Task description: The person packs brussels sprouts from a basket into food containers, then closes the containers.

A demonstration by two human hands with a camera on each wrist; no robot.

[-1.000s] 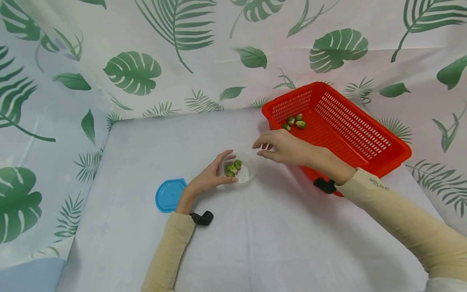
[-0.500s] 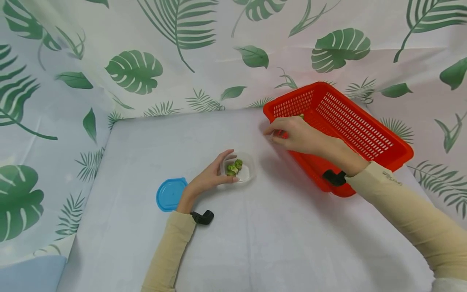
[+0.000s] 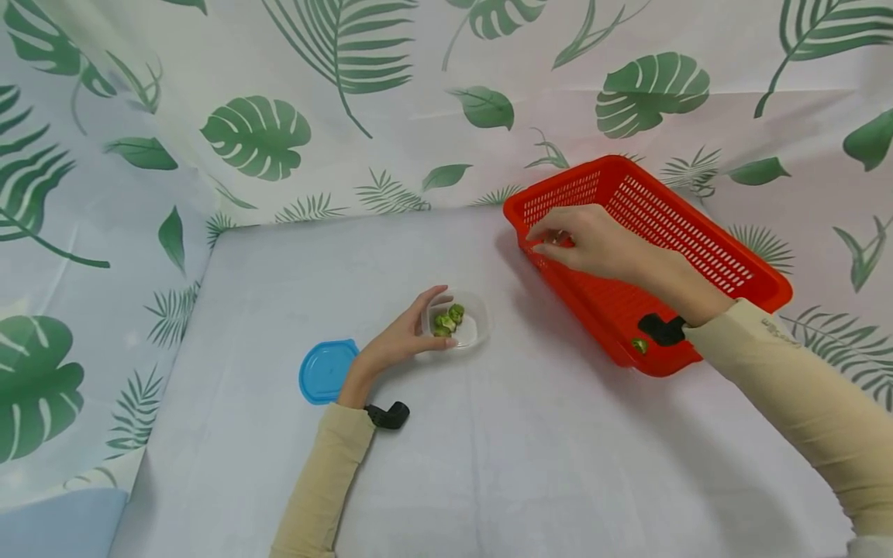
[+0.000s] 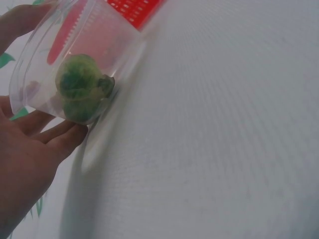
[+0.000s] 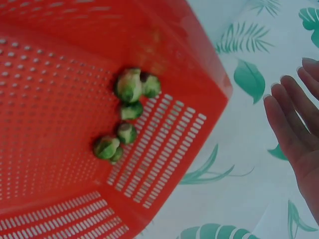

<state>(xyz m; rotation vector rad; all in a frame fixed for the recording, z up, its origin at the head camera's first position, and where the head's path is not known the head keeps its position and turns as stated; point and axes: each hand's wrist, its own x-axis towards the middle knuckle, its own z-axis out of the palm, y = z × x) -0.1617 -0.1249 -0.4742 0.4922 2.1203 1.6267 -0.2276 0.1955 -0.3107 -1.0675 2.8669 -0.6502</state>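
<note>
My left hand (image 3: 399, 339) grips a small clear plastic container (image 3: 473, 324) from its left side, thumb at the near rim and fingers round the far side. Inside it lie several Brussels sprouts (image 3: 446, 319), also seen through its wall in the left wrist view. My right hand (image 3: 593, 242) hovers over the left rim of the red basket (image 3: 725, 267), fingers loosely bent, with nothing seen between them. The right wrist view shows several Brussels sprouts (image 5: 128, 89) in a corner of the basket. Another sprout (image 3: 639, 346) sits near the basket's front end.
A blue lid (image 3: 325, 373) lies on the white tabletop (image 3: 418, 480), left of the container and partly behind my left wrist. The basket stands at the back right. A leaf-patterned cloth (image 3: 391, 101) rises behind the table.
My right hand has moved from near the container to the right and away, over the basket. A sprout at the basket's front end has come into view. My left hand holds still.
</note>
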